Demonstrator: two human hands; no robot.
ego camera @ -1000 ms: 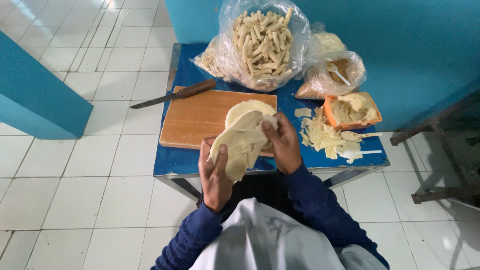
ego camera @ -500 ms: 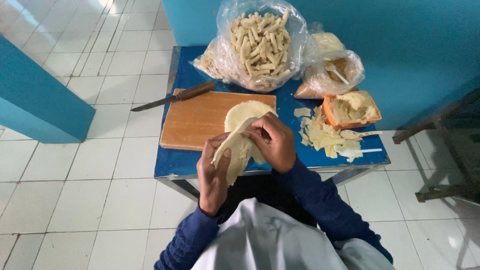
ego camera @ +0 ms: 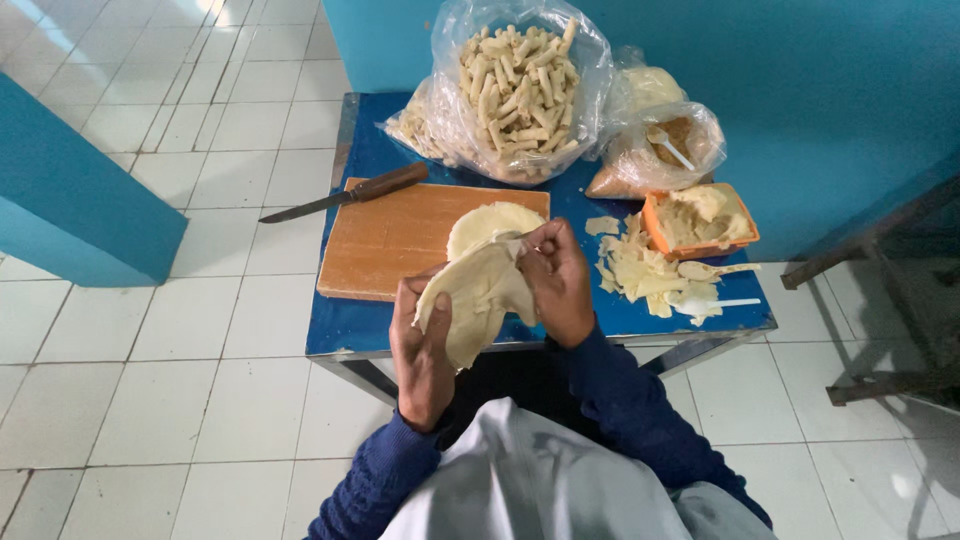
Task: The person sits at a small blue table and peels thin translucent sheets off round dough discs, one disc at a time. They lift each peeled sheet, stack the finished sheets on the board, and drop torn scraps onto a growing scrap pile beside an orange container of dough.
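Blue table [ego camera: 350,330]; both hands [ego camera: 485,310] gripping pale dough sheet [ego camera: 480,295], fingertips seemingly hidden beneath.

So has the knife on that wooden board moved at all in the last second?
No. The knife lies as before, handle on the far left corner of the cutting board, blade pointing off the table's left edge.

A person's left hand [ego camera: 422,345] and right hand [ego camera: 558,280] hold up a thin pale dough sheet [ego camera: 478,295] above a small blue table [ego camera: 350,330]. A wooden cutting board [ego camera: 390,240], a knife [ego camera: 345,194], a clear bag of rolled pastries [ego camera: 520,85] and an orange tub [ego camera: 700,220] sit on it.
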